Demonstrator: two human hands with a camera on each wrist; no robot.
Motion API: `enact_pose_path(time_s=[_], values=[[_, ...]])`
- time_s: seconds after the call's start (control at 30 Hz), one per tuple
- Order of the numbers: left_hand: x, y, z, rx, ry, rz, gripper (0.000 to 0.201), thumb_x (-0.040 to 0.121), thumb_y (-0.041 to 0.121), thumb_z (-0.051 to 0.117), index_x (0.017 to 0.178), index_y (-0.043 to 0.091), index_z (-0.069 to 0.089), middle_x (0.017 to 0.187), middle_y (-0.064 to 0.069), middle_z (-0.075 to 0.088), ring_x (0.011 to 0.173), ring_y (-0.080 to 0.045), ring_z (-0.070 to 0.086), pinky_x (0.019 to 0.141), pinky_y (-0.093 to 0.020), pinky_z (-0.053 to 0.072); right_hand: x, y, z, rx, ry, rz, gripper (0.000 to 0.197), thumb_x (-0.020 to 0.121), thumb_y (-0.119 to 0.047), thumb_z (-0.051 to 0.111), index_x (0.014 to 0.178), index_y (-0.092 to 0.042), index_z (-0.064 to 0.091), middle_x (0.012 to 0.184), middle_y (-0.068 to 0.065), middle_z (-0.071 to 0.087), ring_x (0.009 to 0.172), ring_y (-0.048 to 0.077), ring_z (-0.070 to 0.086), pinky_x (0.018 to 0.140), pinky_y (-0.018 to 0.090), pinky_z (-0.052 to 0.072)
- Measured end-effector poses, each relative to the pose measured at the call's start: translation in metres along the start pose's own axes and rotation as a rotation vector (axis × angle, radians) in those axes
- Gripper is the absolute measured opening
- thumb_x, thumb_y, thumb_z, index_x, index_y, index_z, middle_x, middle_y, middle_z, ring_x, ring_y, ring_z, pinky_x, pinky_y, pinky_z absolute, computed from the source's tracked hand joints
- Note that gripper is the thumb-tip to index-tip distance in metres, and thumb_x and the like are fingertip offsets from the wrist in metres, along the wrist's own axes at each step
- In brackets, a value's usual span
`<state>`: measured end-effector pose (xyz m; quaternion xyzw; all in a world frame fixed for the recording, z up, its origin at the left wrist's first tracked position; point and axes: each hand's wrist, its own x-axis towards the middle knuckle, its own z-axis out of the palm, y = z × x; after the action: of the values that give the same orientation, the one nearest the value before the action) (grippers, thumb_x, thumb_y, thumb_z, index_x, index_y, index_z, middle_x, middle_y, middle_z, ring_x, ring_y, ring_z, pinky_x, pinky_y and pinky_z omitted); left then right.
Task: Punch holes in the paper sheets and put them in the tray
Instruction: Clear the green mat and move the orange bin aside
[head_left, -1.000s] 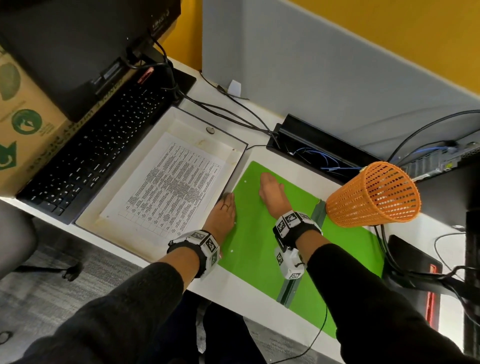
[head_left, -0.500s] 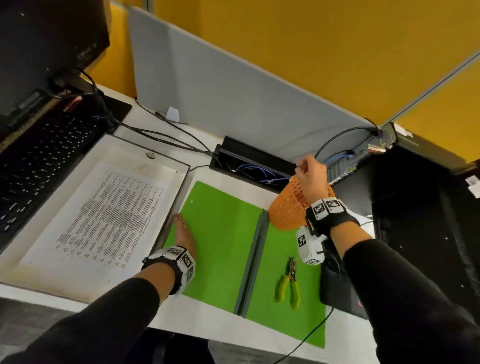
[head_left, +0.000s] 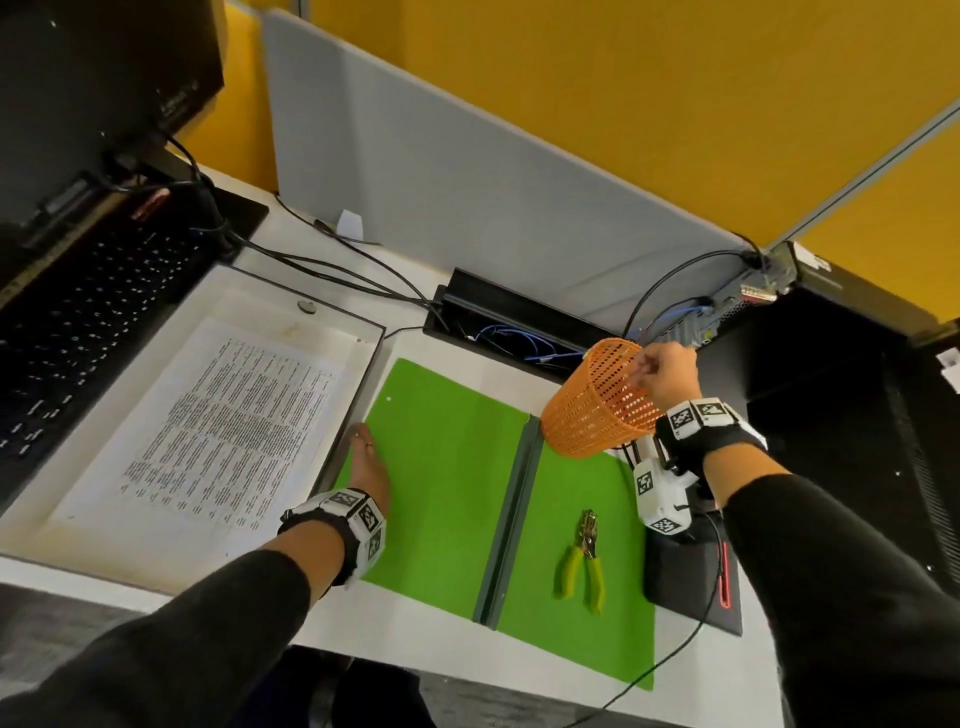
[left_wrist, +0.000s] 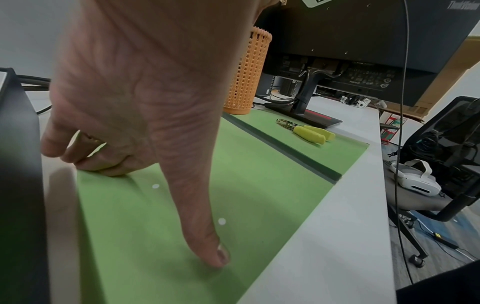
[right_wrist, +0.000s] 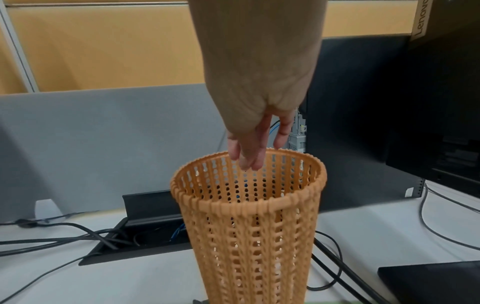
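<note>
Two green paper sheets (head_left: 447, 483) lie on the desk, split by a grey strip (head_left: 511, 514). The left sheet shows small punched holes (left_wrist: 155, 186). My left hand (head_left: 363, 441) rests on that sheet's left edge beside the white tray (head_left: 249, 296); its thumb (left_wrist: 202, 226) presses flat and its fingers (left_wrist: 103, 162) bend at the edge. The tray holds a printed sheet (head_left: 228, 421). A hole punch (head_left: 582, 561) with yellow-green handles lies on the right sheet. My right hand (head_left: 649, 371) hangs over the orange mesh basket (head_left: 592, 410), its straight fingers (right_wrist: 249, 152) dipping inside the rim, holding nothing I can see.
A black keyboard (head_left: 88, 312) and a monitor (head_left: 93, 93) stand left of the tray. An open cable box (head_left: 509, 322) with loose cables lies behind the sheets. A black monitor base (head_left: 691, 577) and a computer tower (head_left: 857, 415) close off the right.
My right hand left the green sheet and rose to the orange basket's rim, uncovering the punch. The left hand stayed at the sheet's left edge. My view swung right.
</note>
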<state>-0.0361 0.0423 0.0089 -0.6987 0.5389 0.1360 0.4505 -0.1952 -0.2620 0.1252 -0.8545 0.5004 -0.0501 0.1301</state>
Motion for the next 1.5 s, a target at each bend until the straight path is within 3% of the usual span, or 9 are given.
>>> enact_pose_path(time_s=[0.17,0.3,0.5,0.63,0.8,1.0,1.17,1.33,1.5], values=[[0.006,0.003,0.011,-0.031,0.060,-0.011,0.068,0.100,0.039,0.037,0.149,-0.004,0.017,0.156,-0.026,0.014,0.144,-0.044,0.009,0.118,-0.051,0.011,0.002,-0.012,0.000,0.053,0.054,-0.036,0.016,0.088,-0.006,0.057,0.080,0.003,0.067,0.074,0.021,0.066,0.070,0.028,0.059,0.081,0.044,0.053],[0.011,0.006,0.022,-0.059,0.133,-0.045,0.068,0.099,0.038,0.041,0.148,-0.004,0.021,0.155,-0.027,0.017,0.143,-0.045,0.011,0.118,-0.053,0.010,0.002,-0.058,0.008,0.136,0.184,-0.226,0.017,0.084,-0.013,0.064,0.078,0.003,0.064,0.073,0.014,0.059,0.067,0.022,0.051,0.064,0.028,0.037],[0.011,0.003,0.037,-0.194,0.215,-0.035,0.056,0.102,0.018,0.033,0.147,-0.011,0.015,0.155,-0.030,0.012,0.144,-0.043,0.010,0.119,-0.047,0.011,-0.009,-0.141,0.106,0.272,-0.098,-0.424,0.010,0.082,0.001,0.060,0.082,0.003,0.070,0.086,0.020,0.066,0.078,0.027,0.060,0.069,0.022,0.038],[0.012,0.000,0.041,-0.302,0.251,0.008,0.059,0.102,0.015,0.030,0.146,-0.013,0.003,0.154,-0.033,0.003,0.145,-0.043,0.006,0.119,-0.045,0.010,-0.027,-0.165,0.179,0.262,-0.290,-0.407,0.010,0.081,0.001,0.062,0.087,0.003,0.071,0.091,0.023,0.067,0.084,0.035,0.063,0.076,0.033,0.048],[0.017,-0.001,0.041,-0.398,0.261,0.020,0.051,0.103,0.010,0.022,0.146,-0.014,0.007,0.153,-0.035,0.004,0.144,-0.045,0.007,0.119,-0.046,0.011,-0.043,-0.174,0.228,0.245,-0.387,-0.367,0.015,0.080,0.000,0.065,0.094,0.000,0.070,0.101,0.021,0.067,0.089,0.033,0.065,0.086,0.044,0.053],[0.021,-0.003,0.039,-0.354,0.254,0.069,0.050,0.101,0.008,0.031,0.144,-0.015,0.019,0.150,-0.039,0.011,0.142,-0.049,0.011,0.117,-0.052,0.016,-0.044,-0.180,0.242,0.253,-0.344,-0.402,0.013,0.077,-0.003,0.069,0.090,-0.001,0.071,0.095,0.018,0.067,0.082,0.031,0.065,0.079,0.044,0.054],[0.020,-0.007,0.038,-0.354,0.253,0.072,0.052,0.099,0.008,0.037,0.144,-0.013,0.022,0.151,-0.037,0.013,0.142,-0.049,0.011,0.115,-0.051,0.021,-0.046,-0.182,0.243,0.214,-0.262,-0.449,0.009,0.078,-0.006,0.068,0.083,0.001,0.071,0.090,0.017,0.067,0.080,0.030,0.063,0.070,0.034,0.048],[0.018,-0.008,0.037,-0.347,0.245,0.086,0.062,0.096,0.015,0.047,0.145,-0.011,0.022,0.151,-0.035,0.015,0.141,-0.050,0.010,0.115,-0.051,0.022,-0.044,-0.186,0.243,0.054,-0.257,-0.556,0.011,0.083,-0.006,0.060,0.080,-0.002,0.069,0.088,0.013,0.067,0.082,0.030,0.062,0.071,0.042,0.050],[0.020,-0.006,0.040,-0.362,0.251,0.083,0.052,0.100,0.009,0.036,0.145,-0.011,0.019,0.152,-0.034,0.015,0.141,-0.050,0.009,0.114,-0.051,0.022,-0.048,-0.187,0.244,-0.107,-0.265,-0.596,0.017,0.084,0.005,0.049,0.083,-0.005,0.062,0.097,0.010,0.061,0.091,0.029,0.055,0.071,0.035,0.032]])
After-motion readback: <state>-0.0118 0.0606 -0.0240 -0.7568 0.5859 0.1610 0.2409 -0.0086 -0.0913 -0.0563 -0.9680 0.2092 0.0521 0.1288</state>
